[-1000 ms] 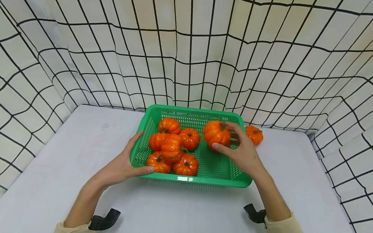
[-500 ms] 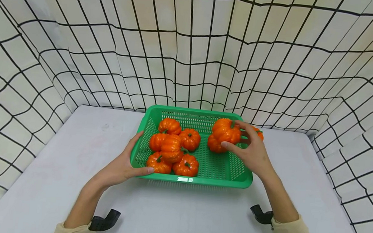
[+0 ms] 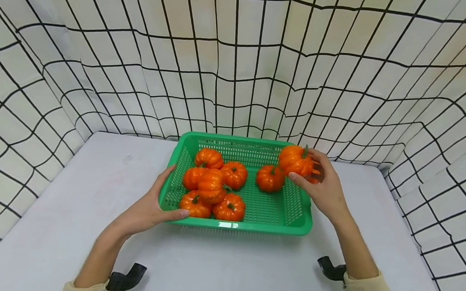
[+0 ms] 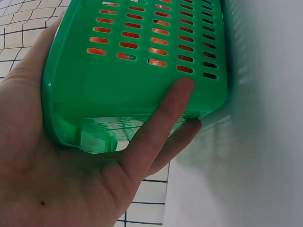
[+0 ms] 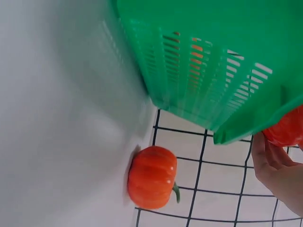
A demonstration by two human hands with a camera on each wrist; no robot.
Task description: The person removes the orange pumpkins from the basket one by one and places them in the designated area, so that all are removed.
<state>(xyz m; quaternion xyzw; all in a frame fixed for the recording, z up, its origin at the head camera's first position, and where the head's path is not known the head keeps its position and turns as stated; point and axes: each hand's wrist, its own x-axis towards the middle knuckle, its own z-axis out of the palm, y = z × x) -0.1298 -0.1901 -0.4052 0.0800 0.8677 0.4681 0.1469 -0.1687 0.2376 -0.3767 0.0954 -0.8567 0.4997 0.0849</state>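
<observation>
My right hand [image 3: 328, 188] holds a small orange pumpkin [image 3: 294, 159] between thumb and fingers, over the right rim of the green basket [image 3: 247, 226]. In the right wrist view this held pumpkin [image 5: 286, 127] shows only partly past the rim. At the basket's left end my left hand [image 3: 149, 209] grips the corner, thumb on the front rim and fingers along the outer wall [image 4: 118, 90]. Inside, several pumpkins [image 3: 211, 187] cluster at the left, one on top of others. A single pumpkin [image 3: 270, 178] sits right of centre in the basket.
Outside the basket, another pumpkin [image 5: 151, 177] lies on the white table [image 3: 92, 189] beyond the right end, mostly hidden behind my right hand in the head view. A black grid net [image 3: 239, 60] over pale walls encloses the table's back and sides.
My right hand has moved right with its pumpkin, from over the basket's interior to its right rim, uncovering the pumpkin beneath. The left hand keeps its grip on the basket.
</observation>
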